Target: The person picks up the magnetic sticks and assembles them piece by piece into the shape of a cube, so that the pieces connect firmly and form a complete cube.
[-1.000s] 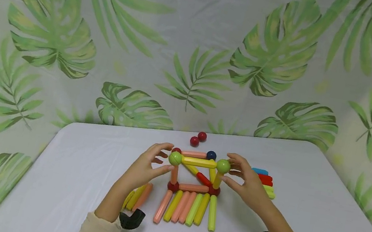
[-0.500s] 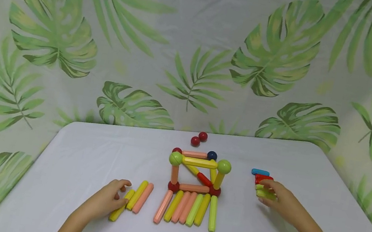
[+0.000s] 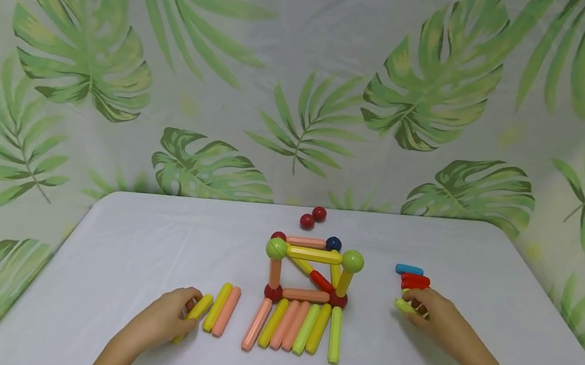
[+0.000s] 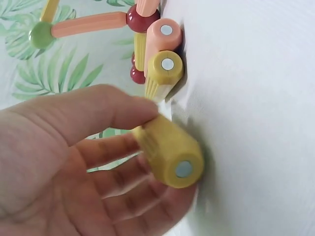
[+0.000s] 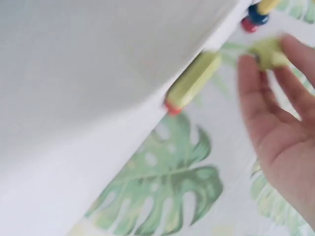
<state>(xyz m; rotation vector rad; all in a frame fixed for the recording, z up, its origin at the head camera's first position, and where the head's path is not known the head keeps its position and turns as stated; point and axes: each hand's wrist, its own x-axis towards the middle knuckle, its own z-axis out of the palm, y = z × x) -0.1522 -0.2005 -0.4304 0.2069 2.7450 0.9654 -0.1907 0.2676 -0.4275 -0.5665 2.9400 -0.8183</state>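
My left hand (image 3: 166,318) pinches a yellow magnetic stick (image 4: 172,152) between thumb and fingers; a round metal disc shows in its end. Beside it lie another yellow stick (image 3: 217,308) and a pink stick (image 3: 227,312). Over on the right, my right hand (image 3: 439,318) pinches a lime-green magnetic stick (image 3: 405,306), also seen between the fingertips in the right wrist view. One more lime stick (image 5: 196,78) lies on the table there. Between the hands stands a frame of sticks and balls, with a yellow bar (image 3: 314,255) joining two green balls (image 3: 277,249) on top.
Several pink, yellow and lime sticks (image 3: 296,327) lie in a row in front of the frame. Two red balls (image 3: 307,221) sit behind it. Red sticks (image 3: 415,282) and a blue stick (image 3: 409,270) lie just beyond my right hand. A leaf-patterned cloth (image 3: 309,82) hangs behind the table.
Both hands left the top of the frame and moved outward to the loose sticks. The left hand now holds a yellow stick; the right has drawn a lime stick slightly away from its group.
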